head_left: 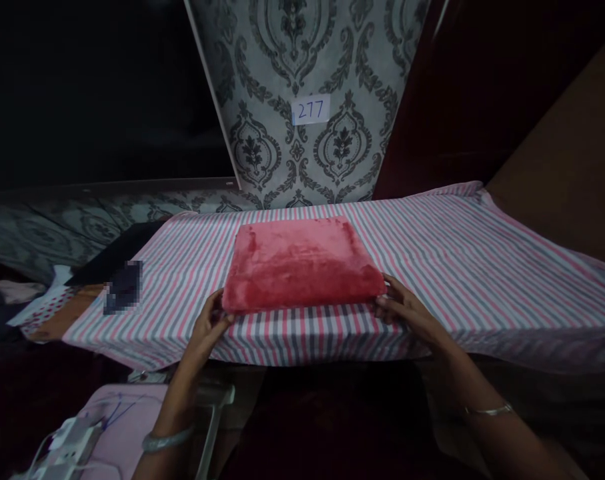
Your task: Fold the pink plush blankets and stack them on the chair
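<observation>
A folded red plush cloth [302, 267] lies as a flat, thick rectangle on the striped tablecloth [442, 260], close to the table's front edge. My left hand [209, 327] grips its front left corner, with the fingers along the side and the thumb at the front. At the front right corner, my right hand [407, 310] has its fingers curled round the cloth's edge and its thumb below them. The undersides of both corners are hidden.
A blurred-out dark object [125, 288] lies on the table's left side. A large dark screen [97, 93] hangs at the upper left. The wall bears a paper marked 277 [311, 109]. A white power strip [72, 450] rests on a pink surface [125, 417] at the lower left.
</observation>
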Demonstrator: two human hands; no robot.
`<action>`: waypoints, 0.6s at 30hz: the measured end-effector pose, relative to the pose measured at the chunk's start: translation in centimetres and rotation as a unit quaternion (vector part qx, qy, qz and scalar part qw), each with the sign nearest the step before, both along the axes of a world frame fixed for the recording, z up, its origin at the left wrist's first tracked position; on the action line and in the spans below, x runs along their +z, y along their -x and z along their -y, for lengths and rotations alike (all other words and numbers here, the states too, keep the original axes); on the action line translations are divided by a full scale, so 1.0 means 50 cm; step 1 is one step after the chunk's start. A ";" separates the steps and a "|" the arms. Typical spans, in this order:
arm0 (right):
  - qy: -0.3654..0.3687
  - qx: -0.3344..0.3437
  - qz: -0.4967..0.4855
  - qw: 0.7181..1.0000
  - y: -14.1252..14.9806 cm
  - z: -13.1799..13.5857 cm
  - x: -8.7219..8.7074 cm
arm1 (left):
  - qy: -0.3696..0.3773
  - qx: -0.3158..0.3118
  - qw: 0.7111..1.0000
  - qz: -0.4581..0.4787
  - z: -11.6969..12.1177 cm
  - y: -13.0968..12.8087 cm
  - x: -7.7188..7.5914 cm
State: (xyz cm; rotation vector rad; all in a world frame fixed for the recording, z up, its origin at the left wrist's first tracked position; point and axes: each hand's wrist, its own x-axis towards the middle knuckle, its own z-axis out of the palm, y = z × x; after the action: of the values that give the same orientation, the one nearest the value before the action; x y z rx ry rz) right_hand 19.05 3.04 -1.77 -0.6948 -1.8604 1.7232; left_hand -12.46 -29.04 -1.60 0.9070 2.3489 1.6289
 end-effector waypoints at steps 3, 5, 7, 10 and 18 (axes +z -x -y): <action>0.076 -0.009 -0.007 0.997 0.006 0.011 0.010 | -0.010 0.008 1.000 0.012 -0.016 -0.011 0.013; 0.097 -0.024 0.017 0.995 0.023 0.013 0.010 | 0.002 0.039 0.999 0.004 -0.039 -0.011 0.023; 0.076 -0.026 0.045 0.996 0.042 0.013 0.004 | 0.024 0.069 0.997 -0.021 -0.061 -0.007 0.028; 0.007 -0.043 0.065 0.997 0.058 0.012 -0.012 | 0.064 0.094 0.991 -0.075 -0.078 0.000 0.025; -0.161 -0.087 0.111 0.977 0.036 -0.037 -0.003 | 0.086 0.092 0.983 -0.136 -0.051 0.028 0.051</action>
State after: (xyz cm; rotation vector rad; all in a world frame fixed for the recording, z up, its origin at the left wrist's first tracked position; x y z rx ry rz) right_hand 17.27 4.90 -1.91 -0.9143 -2.0946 1.2374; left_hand -13.84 -26.48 0.94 0.9537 2.7840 1.4066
